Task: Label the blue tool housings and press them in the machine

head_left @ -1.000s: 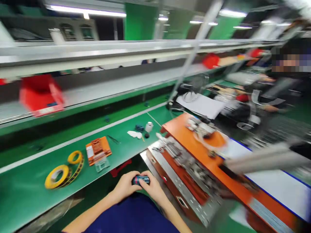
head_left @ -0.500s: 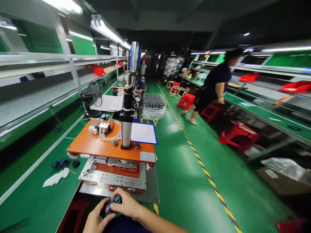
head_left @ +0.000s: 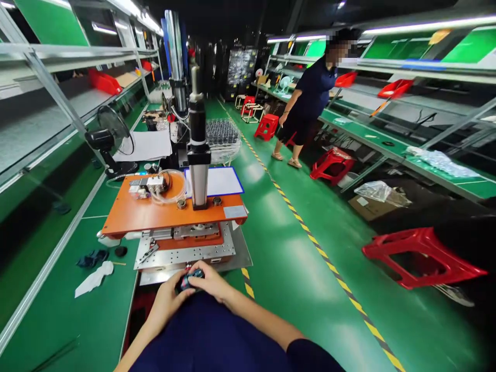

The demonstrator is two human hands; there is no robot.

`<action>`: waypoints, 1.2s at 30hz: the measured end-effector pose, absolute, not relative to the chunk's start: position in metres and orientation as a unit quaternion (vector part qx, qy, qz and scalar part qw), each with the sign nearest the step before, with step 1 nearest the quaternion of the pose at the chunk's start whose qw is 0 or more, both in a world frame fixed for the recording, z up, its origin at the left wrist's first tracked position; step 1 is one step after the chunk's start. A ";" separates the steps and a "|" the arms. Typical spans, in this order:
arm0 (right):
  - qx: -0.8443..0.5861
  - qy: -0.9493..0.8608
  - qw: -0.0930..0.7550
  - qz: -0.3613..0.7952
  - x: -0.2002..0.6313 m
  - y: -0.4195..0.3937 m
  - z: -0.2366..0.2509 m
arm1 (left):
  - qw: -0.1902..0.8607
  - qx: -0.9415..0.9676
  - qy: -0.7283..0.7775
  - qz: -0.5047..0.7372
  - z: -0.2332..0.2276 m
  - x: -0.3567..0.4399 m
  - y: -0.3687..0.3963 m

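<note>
A small dark blue object with a reddish stripe is held between both my hands, close to my body; its exact kind I cannot make out. My left hand wraps its near left side, thumb along the bottom. From the right, my right hand grips it with fingers over the top. Just beyond the hands stands a press machine with an orange top plate, a metal base plate full of holes and an upright cylinder.
On the green bench at left lie a white cloth, a dark crumpled cloth and a small black round piece. A black fan stands behind. Across the striped floor line are red stools and a person.
My view has tilted down and turned right, so the press sits higher in it. The person across the aisle has changed stance. Both hands still hold the small object.
</note>
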State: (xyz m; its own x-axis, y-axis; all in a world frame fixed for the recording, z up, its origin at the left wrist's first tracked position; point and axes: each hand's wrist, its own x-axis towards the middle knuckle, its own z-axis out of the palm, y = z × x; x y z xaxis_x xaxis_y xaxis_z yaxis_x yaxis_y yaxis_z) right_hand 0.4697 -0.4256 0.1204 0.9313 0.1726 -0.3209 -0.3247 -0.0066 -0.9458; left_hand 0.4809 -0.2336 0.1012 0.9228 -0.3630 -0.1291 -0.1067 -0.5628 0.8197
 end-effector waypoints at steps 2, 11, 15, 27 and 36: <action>-0.684 0.058 0.705 0.177 0.470 -0.413 0.118 | 0.446 0.871 -0.137 -0.151 0.107 0.482 -0.222; -0.682 0.085 0.702 0.188 0.461 -0.367 0.115 | 0.456 0.857 -0.138 -0.194 0.099 0.477 -0.178; -0.674 0.110 0.706 0.187 0.456 -0.358 0.116 | 0.450 0.854 -0.152 -0.210 0.100 0.479 -0.171; -0.665 0.133 0.711 0.183 0.447 -0.363 0.108 | 0.455 0.848 -0.184 -0.199 0.077 0.477 -0.175; -0.650 0.124 0.728 0.182 0.461 -0.396 0.103 | 0.447 0.857 -0.187 -0.176 0.083 0.487 -0.209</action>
State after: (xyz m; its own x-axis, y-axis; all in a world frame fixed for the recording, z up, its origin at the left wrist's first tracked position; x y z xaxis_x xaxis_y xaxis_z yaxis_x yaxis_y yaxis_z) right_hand 0.4613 -0.3961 0.1025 0.9029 0.1044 -0.4170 -0.4261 0.0897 -0.9002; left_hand 0.4873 -0.2095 0.0830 0.8682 -0.4776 -0.1344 -0.1625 -0.5298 0.8324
